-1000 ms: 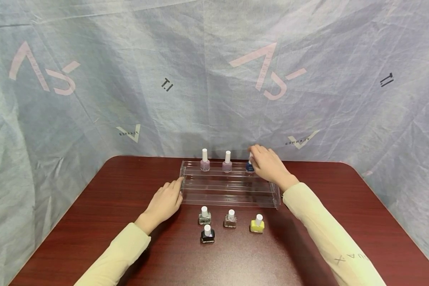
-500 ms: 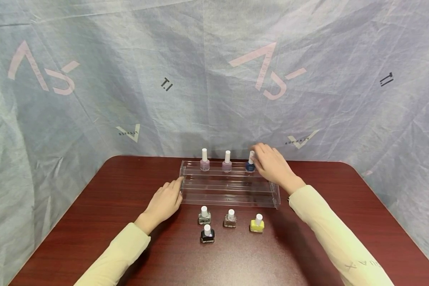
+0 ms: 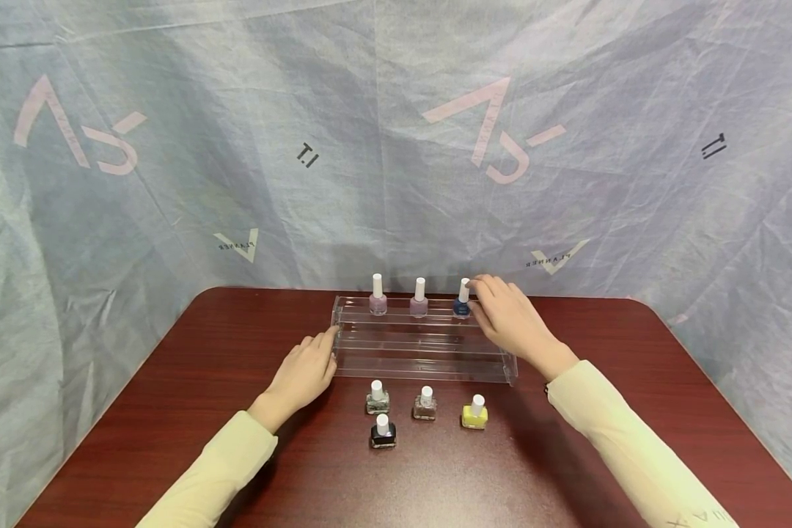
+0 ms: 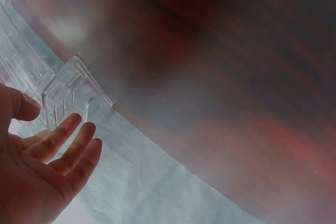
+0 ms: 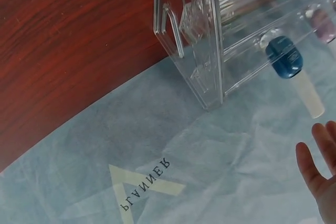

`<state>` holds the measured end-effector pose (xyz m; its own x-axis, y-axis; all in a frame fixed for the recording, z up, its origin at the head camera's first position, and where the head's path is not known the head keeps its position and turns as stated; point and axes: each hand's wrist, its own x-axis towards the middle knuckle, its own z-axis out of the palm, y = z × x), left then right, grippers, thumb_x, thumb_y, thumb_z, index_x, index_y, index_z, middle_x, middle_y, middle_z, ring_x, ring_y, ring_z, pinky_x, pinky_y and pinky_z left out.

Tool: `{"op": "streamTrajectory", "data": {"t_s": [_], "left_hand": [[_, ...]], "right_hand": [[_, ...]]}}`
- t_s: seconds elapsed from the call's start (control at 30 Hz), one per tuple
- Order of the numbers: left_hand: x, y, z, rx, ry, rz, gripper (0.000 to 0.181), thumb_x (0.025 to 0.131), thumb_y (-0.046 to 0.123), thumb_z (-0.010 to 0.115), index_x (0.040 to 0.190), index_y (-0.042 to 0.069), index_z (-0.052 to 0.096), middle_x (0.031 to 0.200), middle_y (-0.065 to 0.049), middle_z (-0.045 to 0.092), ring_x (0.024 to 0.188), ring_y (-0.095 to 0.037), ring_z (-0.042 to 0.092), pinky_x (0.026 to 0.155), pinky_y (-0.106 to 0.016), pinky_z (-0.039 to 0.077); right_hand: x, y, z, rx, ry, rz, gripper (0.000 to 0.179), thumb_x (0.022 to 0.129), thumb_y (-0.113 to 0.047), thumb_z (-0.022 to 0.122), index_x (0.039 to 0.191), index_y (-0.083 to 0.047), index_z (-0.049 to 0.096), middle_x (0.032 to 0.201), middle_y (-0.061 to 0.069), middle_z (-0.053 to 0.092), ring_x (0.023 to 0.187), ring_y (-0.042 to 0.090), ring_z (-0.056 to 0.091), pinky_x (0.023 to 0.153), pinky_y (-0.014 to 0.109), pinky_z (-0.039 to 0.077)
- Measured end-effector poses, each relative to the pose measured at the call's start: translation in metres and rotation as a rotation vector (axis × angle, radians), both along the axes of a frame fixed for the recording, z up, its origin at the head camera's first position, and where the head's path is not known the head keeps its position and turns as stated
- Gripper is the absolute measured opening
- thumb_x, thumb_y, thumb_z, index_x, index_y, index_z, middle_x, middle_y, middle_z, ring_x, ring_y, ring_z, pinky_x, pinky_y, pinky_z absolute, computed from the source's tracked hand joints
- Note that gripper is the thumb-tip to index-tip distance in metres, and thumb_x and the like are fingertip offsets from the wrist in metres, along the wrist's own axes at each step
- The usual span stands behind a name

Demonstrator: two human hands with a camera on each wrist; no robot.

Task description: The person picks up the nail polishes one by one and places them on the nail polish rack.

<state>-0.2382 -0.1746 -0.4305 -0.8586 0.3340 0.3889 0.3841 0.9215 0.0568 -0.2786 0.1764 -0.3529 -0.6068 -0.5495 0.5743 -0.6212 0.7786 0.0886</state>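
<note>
Left of centre, the left hand point(image 3: 303, 372), fingers outstretched, touches a clear stepped plastic rack point(image 3: 422, 367); right of centre, the right hand point(image 3: 513, 321), fingers parted, hovers beside a rounded blue bottle point(image 3: 461, 309)

Clear tiered plastic rack point(image 3: 402, 364): transparent, smooth and glossy, with bright highlights along its edges
Dark blue rounded bottle point(image 5: 284, 57): glossy, glass-like
White cylindrical cap on it point(image 5: 308, 95): smooth, plastic-looking, nearly matt
Pale lilac bottle at the rack's left point(image 3: 378, 304) and its lilac twin point(image 3: 419, 307): smooth, glass-like
Bright yellow squat bottle point(image 3: 474, 418): glass-like, shiny
Black squat bottle point(image 3: 383, 436): dark, glossy, catching a highlight
Greyish squat bottle point(image 3: 378, 402) and brownish squat bottle point(image 3: 425, 408): see-through at the edges, glass-like
Reddish-brown table point(image 3: 435, 480): wood-grained, smooth, with a soft sheen
Grey-blue printed backdrop point(image 3: 237, 110): thin-looking cloth, matt, creased
Cream long sleeve on the left arm point(image 3: 214, 469): matt, soft-looking cloth
</note>
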Motion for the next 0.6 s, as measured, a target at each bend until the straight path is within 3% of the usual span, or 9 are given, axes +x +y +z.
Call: {"op": "streamTrajectory", "data": {"t_s": [0.4,0.6], "left_hand": [[0.001,0.000,0.001,-0.006,-0.002,0.003,0.050,0.088,0.015,0.052,0.134,0.003,0.041,0.116,-0.013,0.060,0.100,-0.029,0.057,0.080,-0.042,0.048],[0.001,0.000,0.001,-0.006,0.000,0.002,0.049,0.088,0.016,0.052,0.134,0.003,0.041,0.115,-0.012,0.060,0.099,-0.029,0.057,0.079,-0.042,0.048]], "right_hand": [[0.021,-0.005,-0.008,-0.010,0.066,0.075,0.028,0.087,-0.016,0.056,0.112,-0.004,0.055,0.109,0.006,0.057,0.094,0.022,0.054,0.074,0.036,0.044],[0.029,-0.006,-0.017,0.003,0.056,0.088,0.028,0.094,-0.024,0.045,0.112,-0.005,0.054,0.109,0.007,0.057,0.097,0.022,0.054,0.078,0.038,0.043]]}}
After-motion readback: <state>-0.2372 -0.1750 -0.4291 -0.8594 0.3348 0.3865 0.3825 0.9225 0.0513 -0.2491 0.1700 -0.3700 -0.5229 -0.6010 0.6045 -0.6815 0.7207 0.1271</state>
